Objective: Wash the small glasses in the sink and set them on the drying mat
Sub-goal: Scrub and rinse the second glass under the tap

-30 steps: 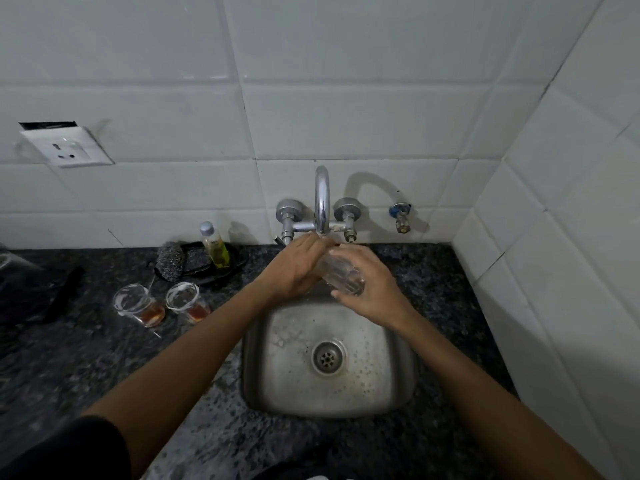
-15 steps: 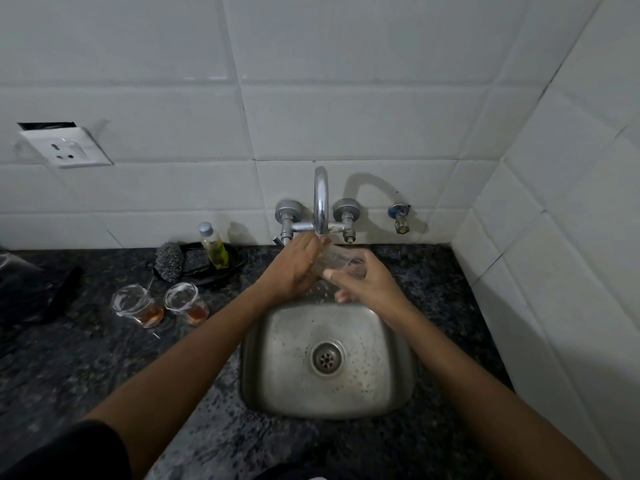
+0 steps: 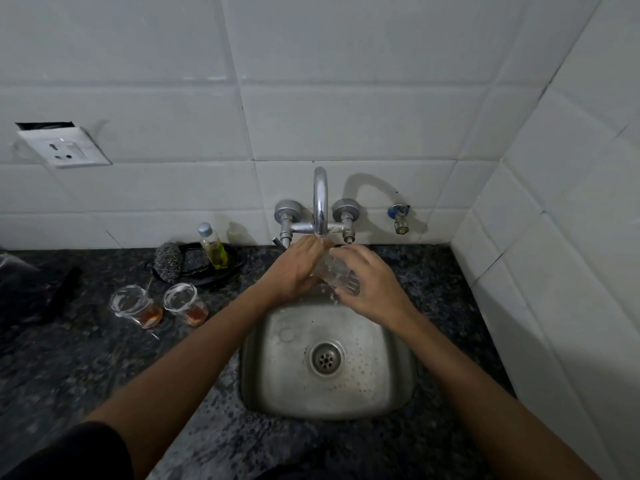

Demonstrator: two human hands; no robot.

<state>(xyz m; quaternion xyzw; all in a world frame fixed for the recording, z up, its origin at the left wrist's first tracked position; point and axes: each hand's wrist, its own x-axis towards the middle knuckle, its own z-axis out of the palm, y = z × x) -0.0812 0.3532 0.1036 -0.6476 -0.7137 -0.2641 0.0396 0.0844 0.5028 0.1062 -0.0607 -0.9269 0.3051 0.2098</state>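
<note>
Both hands meet under the tap spout, above the back edge of the sink (image 3: 327, 403). The right hand (image 3: 369, 284) curls its fingers around a small clear glass (image 3: 337, 273) and holds it tilted, with the base toward the right. The left hand (image 3: 294, 268) touches the glass at its mouth side; how its fingers lie there I cannot tell. Compared with half a second ago, the right hand now covers the glass more from above, and the glass sits a little lower. Water falls from the tap (image 3: 320, 202) onto the hands. On the dark tabletop (image 3: 86, 368), left of the sink, two small glasses (image 3: 159, 306) stand side by side with a reddish rest inside. Behind them a black tray (image 3: 232, 263) carries a steel scrubber (image 3: 169, 263) and a small bottle (image 3: 213, 245).
</note>
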